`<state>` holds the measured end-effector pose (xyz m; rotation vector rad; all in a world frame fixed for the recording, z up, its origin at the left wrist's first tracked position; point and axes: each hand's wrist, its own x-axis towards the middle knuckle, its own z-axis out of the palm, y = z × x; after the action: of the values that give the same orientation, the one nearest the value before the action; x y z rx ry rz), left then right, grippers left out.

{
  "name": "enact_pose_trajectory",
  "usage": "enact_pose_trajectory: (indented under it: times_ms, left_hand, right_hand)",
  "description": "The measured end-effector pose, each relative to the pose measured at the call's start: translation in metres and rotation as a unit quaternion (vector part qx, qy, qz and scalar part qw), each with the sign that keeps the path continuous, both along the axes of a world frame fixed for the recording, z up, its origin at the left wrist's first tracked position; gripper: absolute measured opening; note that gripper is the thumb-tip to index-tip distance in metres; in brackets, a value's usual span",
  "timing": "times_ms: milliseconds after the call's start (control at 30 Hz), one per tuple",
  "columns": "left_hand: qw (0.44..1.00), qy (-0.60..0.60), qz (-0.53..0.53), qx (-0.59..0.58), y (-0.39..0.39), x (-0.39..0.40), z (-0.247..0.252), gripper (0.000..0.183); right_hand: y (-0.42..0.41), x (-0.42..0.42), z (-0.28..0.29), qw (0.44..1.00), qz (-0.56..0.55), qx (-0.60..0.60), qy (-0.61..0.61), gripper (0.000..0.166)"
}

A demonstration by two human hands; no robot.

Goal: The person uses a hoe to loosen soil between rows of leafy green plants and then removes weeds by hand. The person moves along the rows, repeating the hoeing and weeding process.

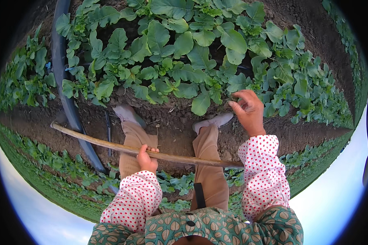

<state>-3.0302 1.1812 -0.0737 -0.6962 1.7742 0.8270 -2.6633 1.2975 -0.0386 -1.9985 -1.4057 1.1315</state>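
My left hand (147,159) is closed around a long wooden handle (104,143) that lies level across in front of my legs. One end of the handle is at the far left above the soil; the other passes behind my right sleeve. My right hand (247,110) is at the near edge of a row of leafy green plants (202,61), right of my right shoe. Its thumb and fingertips are nearly together at a small bit of greenery; whether they pinch it I cannot tell.
A thick dark hose (61,70) crosses the row and furrow on the left, with a thinner black tube (108,131) beside it. My shoes (216,120) stand on bare soil (173,122). More planted rows (70,165) lie behind my feet.
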Motion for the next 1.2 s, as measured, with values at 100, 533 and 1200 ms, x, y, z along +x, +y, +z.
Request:
enact_pose_trajectory:
  times_ms: [100,533,1200]
  left_hand:
    - [1.0,0.008,-0.007,0.01,0.0,0.004,-0.002,0.011]
    - [0.999,0.009,0.008,0.03,0.012,0.011,0.004,0.013]
    - [0.998,-0.019,0.036,0.037,0.033,0.015,0.021,0.017]
  right_hand:
    - [0.069,-0.02,-0.022,0.971,0.076,0.177,-0.141,0.022]
    - [0.104,-0.033,-0.055,0.962,0.013,0.194,-0.192,0.009]
    - [0.048,-0.156,-0.061,0.964,0.244,-0.061,-0.085,0.043]
